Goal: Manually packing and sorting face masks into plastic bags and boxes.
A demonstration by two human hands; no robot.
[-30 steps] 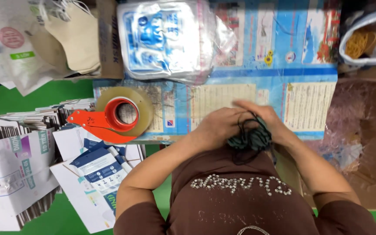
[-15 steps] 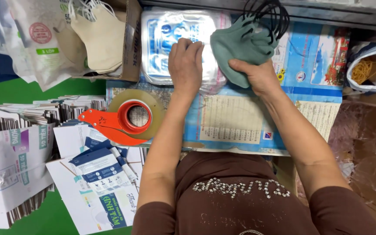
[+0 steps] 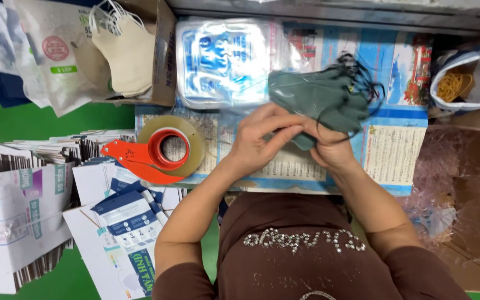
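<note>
Both hands, left hand (image 3: 262, 141) and right hand (image 3: 331, 147), are pinching a stack of green face masks (image 3: 318, 100) together above the bench (image 3: 395, 150), probably squaring edges; the tape dispenser (image 3: 159, 150) is sitting within reach.

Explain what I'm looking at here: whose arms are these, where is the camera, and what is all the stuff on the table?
There is no machine here: a person wears a camera on the head, so you look straight down at their own two bare arms. Both hands meet over the table. The left hand and the right hand together grip a bunch of dark green face masks with black ear loops. Under them lies a printed blue paper sheet. Left of the hands sits a roll of clear tape in an orange dispenser. Behind it is a clear plastic pack of blue-printed packets, and a box holding cream masks. Flat printed cartons are stacked at the far left, and a bag of rubber bands stands at the right.
</note>
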